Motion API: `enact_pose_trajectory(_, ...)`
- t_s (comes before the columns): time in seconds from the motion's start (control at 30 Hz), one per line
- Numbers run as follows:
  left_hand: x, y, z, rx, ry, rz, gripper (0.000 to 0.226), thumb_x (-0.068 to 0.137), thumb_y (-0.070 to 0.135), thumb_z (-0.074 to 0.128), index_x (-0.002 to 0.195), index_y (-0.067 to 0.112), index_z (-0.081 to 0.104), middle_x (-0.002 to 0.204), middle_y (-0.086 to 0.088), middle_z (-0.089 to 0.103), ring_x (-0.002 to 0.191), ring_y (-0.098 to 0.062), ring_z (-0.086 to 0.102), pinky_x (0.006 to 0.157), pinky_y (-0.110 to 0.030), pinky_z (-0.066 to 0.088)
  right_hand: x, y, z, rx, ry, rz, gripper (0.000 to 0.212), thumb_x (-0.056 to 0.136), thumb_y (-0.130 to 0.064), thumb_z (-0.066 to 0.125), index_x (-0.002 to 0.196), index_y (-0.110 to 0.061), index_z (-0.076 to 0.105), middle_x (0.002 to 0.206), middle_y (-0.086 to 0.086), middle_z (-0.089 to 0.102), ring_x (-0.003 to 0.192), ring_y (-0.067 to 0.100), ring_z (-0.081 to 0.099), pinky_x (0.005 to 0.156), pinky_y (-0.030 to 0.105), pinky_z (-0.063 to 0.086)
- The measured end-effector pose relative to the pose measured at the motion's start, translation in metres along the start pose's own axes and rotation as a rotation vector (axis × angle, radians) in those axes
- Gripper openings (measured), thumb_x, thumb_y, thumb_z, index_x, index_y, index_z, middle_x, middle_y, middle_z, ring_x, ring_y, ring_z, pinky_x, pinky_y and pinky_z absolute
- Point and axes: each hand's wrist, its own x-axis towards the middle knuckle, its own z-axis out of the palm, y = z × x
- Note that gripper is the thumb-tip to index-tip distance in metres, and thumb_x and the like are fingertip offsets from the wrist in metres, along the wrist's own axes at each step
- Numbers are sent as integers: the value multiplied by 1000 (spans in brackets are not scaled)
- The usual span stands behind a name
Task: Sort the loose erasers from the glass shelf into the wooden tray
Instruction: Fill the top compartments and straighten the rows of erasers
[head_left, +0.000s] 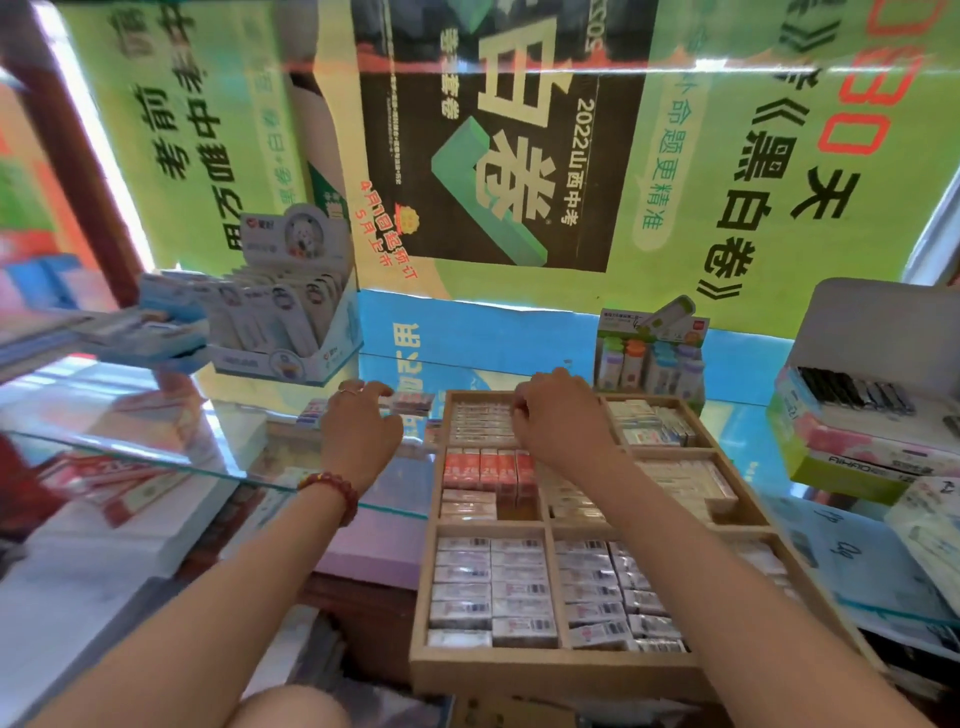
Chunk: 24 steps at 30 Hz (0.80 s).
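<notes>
1. On the glass shelf (244, 441), loose erasers (413, 402) lie at the left hand's (361, 426) spread, relaxed fingertips.
2. Right hand (563, 415), fingers curled, reaches into the wooden tray's (545, 670) far-left compartment; I cannot tell whether it holds anything.
</notes>
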Motion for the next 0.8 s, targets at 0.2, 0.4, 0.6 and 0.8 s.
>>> enact_pose_trajectory(0.2,19,-58,-5,300,-191,-23,66,81,37,57,142,35,33,156,-11,13,144,-26,7,114,-45,14,35,-63,24,223,-112,-44,31,87,-16,50,115,-19,64,109,5,64,112,25,48,87,32,40)
enact_pose_trajectory(0.4,31,-86,7,405,-186,55,59,79,55,36,136,38,38,150,-6,30,139,-26,21,110,-50,23,92,-89,58,-115,-351,-118,39,93,-32,53,128,-14,53,123,9,59,127,27,36,95,35,36)
enact_pose_trajectory(0.6,31,-90,12,302,-4,160,39,80,47,46,113,28,55,117,4,55,116,-18,47,93,-35,34,108,-99,78,-229,-427,-89,35,95,-27,54,125,-9,52,129,11,57,133,30,35,99,36,35)
enact_pose_trajectory(0.8,26,-86,10,196,33,150,34,81,33,58,112,20,58,120,-3,55,120,-23,45,97,-36,30,98,-101,74,-133,-128,-98,34,96,-39,48,110,-11,61,113,7,64,115,27,48,93,34,35)
